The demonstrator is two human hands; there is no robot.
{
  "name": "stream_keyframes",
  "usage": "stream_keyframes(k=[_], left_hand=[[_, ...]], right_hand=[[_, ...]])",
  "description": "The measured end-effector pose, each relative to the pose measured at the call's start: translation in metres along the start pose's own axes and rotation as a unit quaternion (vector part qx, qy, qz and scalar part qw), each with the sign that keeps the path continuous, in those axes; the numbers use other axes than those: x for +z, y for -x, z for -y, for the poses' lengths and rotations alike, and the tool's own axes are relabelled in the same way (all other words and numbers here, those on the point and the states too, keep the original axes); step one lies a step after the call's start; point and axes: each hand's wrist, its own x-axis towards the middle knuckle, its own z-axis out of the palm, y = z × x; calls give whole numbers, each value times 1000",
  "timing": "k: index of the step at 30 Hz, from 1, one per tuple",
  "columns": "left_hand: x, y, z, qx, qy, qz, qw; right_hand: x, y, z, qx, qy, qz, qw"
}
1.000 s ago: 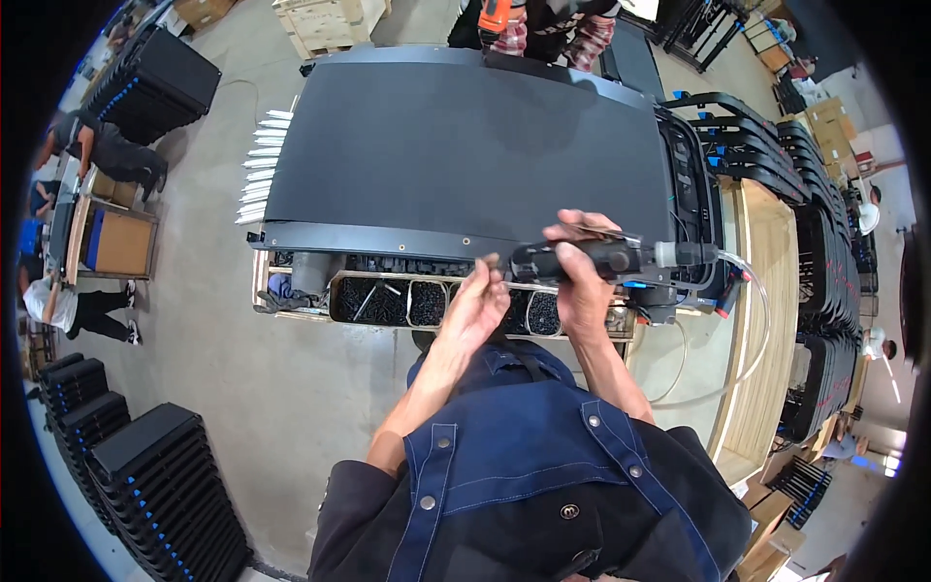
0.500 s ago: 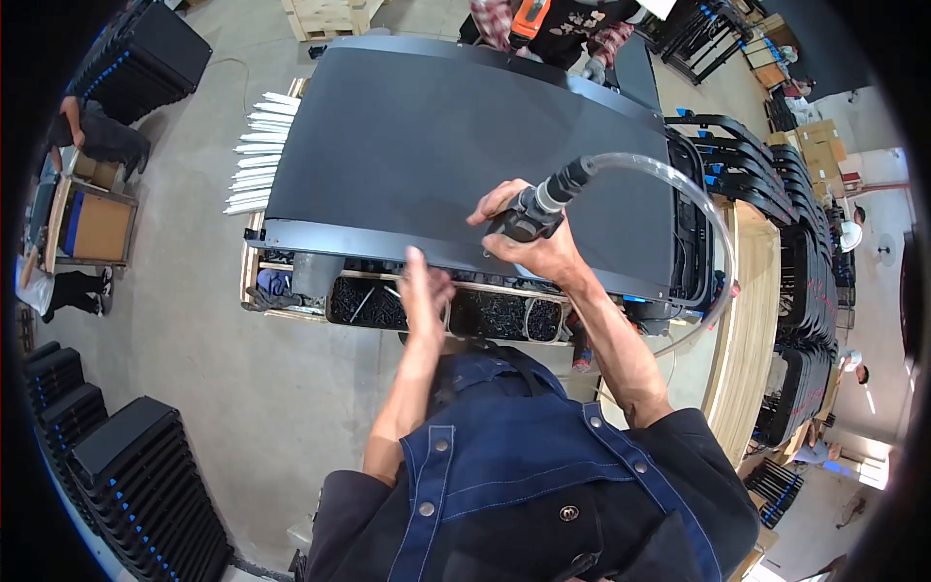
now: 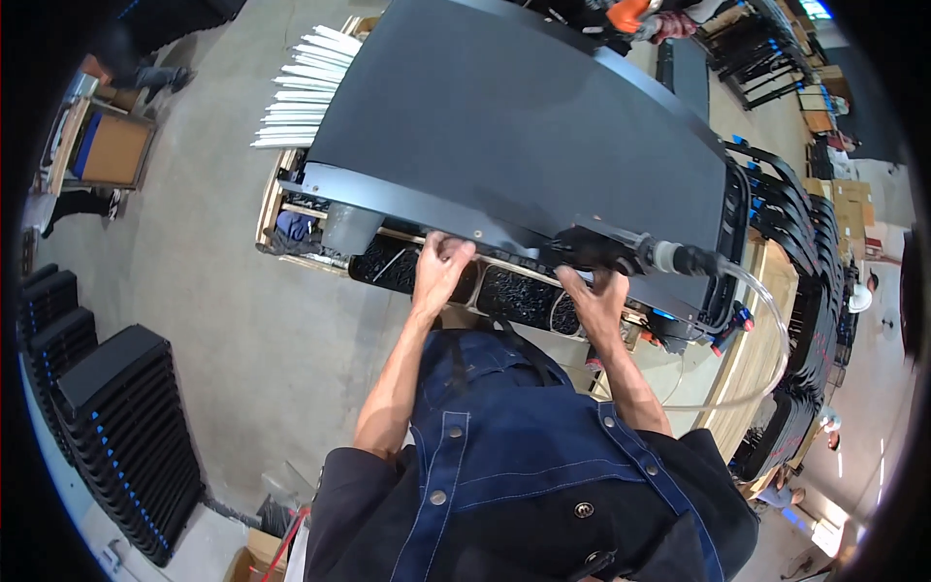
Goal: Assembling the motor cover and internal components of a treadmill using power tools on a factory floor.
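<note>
A treadmill deck [image 3: 524,126] with a black belt lies across the bench in front of me. My left hand [image 3: 442,270] is closed on the near side rail [image 3: 388,198], its thumb by the lower edge. Farther right along that edge is my right hand [image 3: 598,303], thumb and fingers raised. Just above it lies a black pistol-shaped power driver [image 3: 596,250], blurred, over the rail and belt; whether my fingers touch the driver or the rail cannot be made out. A clear hose [image 3: 779,339] curves off its right end.
Below the rail sit black bins of small dark parts [image 3: 516,297]. White strips [image 3: 305,92] stick out at the deck's far left. Across the deck another person's gloved hand is beside an orange tool [image 3: 628,14]. Stacked black frames [image 3: 131,436] stand left, timber [image 3: 752,339] right.
My right hand has come down to the near edge, and the driver has swung to point its hose end right. My left hand has moved up onto the rail. The view has turned.
</note>
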Motion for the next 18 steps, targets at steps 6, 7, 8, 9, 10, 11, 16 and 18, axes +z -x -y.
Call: stream_keyframes(k=[6,7,8,9,10,11,16,18], left_hand=[[-117,-15,120,98,-524,-131,836],[-121,-26,122,87,-570,-109,809],[-130,-33,131,62,-574,-72,813],[-140,-37,139,53,-575,-67,814],[-151,-41,146,86,-574,-21,814],[-156,-45,148,123,-570,26,812],[-132,-40,92,145,-526,72,835],[-127,-19,57,96,-484,94,865]], right_hand=[[41,64,-87,258,27,153,953],[58,64,-108,272,52,209,938],[80,68,-141,244,77,227,940],[102,67,-169,214,104,245,940],[122,58,-183,190,185,280,923],[138,47,-194,162,264,311,899],[167,30,-247,62,492,376,783],[168,32,-255,14,518,397,758]])
